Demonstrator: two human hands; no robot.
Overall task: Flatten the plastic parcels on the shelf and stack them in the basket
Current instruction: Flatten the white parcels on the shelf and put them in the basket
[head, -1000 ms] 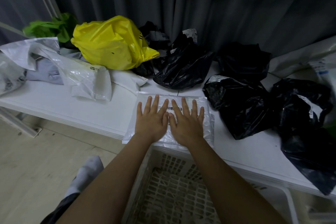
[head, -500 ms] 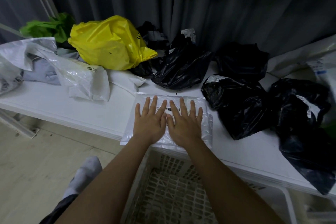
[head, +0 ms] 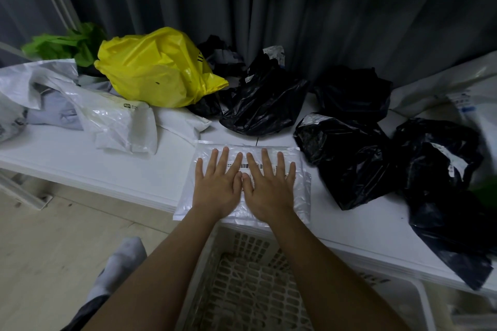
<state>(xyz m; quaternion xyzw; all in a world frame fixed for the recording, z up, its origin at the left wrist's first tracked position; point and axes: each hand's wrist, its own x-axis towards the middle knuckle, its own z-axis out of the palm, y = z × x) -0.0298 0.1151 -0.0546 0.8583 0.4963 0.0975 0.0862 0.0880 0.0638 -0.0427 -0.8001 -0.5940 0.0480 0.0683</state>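
Now both hands point(head: 243, 189), fingers point(head: 223, 158) spread wide, flatten the parcel point(head: 300, 196) overhanging the shelf point(head: 107, 169) edge.

A clear flat parcel point(head: 301, 193) with a barcode label lies at the white shelf's point(head: 80, 164) front edge, overhanging it. Crumpled black parcels point(head: 349, 164) lie right; the white lattice basket point(head: 242, 290) stands below.

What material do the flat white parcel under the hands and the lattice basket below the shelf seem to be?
Flat white parcel: thin glossy plastic film, judging by fine wrinkles and sheen; it bears a barcode label. Lattice basket: apparently rigid moulded plastic, matte off-white, with regular grid holes.
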